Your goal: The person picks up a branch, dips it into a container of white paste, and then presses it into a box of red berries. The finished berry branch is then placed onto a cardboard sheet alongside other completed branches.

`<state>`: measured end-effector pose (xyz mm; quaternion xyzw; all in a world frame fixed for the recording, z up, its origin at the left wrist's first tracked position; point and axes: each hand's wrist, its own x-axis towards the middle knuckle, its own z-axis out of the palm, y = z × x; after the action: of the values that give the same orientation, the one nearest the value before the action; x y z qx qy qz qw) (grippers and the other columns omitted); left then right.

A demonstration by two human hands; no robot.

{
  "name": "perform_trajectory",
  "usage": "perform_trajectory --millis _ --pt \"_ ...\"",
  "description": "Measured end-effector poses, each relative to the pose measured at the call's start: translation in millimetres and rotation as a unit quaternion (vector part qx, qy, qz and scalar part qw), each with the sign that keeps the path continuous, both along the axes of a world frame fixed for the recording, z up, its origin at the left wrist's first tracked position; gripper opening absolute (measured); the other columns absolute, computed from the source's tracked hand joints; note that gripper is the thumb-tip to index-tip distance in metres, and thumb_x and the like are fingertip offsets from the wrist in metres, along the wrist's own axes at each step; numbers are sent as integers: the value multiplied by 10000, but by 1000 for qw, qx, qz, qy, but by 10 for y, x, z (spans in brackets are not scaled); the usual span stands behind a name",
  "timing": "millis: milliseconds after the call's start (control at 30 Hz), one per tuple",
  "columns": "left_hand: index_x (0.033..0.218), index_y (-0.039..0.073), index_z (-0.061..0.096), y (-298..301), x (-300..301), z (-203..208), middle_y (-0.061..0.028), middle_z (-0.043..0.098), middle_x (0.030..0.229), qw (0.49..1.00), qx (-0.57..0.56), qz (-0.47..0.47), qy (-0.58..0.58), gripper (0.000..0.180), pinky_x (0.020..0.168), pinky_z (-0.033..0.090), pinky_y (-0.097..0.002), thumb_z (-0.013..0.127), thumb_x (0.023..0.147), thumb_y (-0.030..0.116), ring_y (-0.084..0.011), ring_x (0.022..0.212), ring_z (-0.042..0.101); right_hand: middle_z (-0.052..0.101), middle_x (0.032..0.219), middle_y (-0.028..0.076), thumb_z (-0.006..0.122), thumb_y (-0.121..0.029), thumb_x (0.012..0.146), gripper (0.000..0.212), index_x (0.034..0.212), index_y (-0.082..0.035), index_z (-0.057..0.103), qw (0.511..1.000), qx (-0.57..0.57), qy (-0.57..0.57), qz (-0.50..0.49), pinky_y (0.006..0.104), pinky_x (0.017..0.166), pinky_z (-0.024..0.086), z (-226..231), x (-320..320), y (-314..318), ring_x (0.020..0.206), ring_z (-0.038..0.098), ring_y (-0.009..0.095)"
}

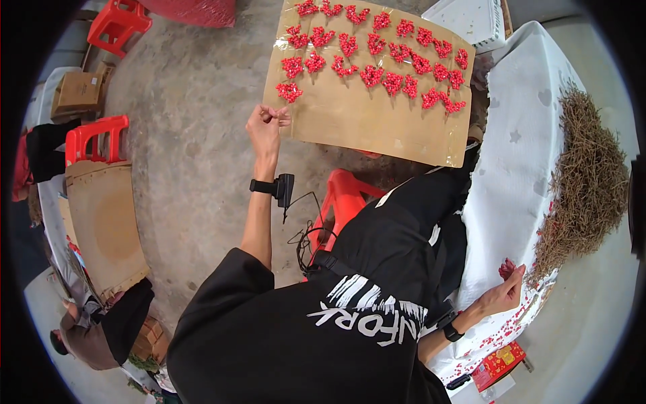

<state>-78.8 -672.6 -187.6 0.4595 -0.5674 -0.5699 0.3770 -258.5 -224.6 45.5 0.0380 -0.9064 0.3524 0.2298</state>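
Beside the lower left edge of a brown cardboard sheet (377,128) is my left hand (266,124). Its fingertips are drawn together; whatever they may hold is too small to make out. Rows of red berry clusters (371,75) lie on the sheet, the lowest one (289,92) just above that hand. Over on the right, at the side of the white-covered table, my right hand (508,291) is closed with a dark red, petal-like bunch (507,269) at its fingertips. A heap of thin brown twigs (585,175) lies close to it.
A white cloth (515,135) covers the table on my right, with loose red berries (494,337) scattered near a red box (498,365). A red stool (346,198) stands under the sheet's near edge. Another person (101,333) sits at the lower left, near red stools and cardboard.
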Motion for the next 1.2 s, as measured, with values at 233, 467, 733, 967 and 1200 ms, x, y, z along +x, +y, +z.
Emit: perform_trajectory --millis 233,467,733,967,1200 --pt "805 21 469 -25 -94 -111 -116 675 743 1000 19 16 0 276 588 599 -297 739 856 40 -183 666 698 683 728 88 550 -228 1018 369 907 90 700 1000 7 -4 -5 262 672 455 -23 -36 46 648 541 114" --pt "809 2 491 13 -45 -104 -115 668 718 999 17 42 -31 274 573 598 -291 756 846 62 -174 645 689 713 779 109 560 -294 1010 382 1012 46 735 999 -1 -35 -3 275 702 488 -45 -50 118 680 602 132" --pt "810 6 518 194 -65 6 -95 672 716 983 -46 67 -163 253 546 544 -257 759 849 73 -132 618 658 707 747 108 567 -308 1007 405 942 51 741 999 -9 -30 -9 279 679 474 -61 -88 191 651 592 129" --pt "855 4 547 851 -705 852 -64 682 731 993 -59 -56 -85 188 583 527 -237 726 873 59 -102 653 652 701 736 95 573 -277 1005 371 936 48 737 996 -24 22 -82 282 690 483 108 -37 520 657 601 130" --pt "934 -32 690 2042 -1745 1490 -91 726 782 918 -27 -396 25 105 619 537 -235 708 877 54 -100 659 664 679 906 96 583 -114 963 211 957 28 739 983 18 100 -156 302 771 494 116 251 1328 864 622 173"
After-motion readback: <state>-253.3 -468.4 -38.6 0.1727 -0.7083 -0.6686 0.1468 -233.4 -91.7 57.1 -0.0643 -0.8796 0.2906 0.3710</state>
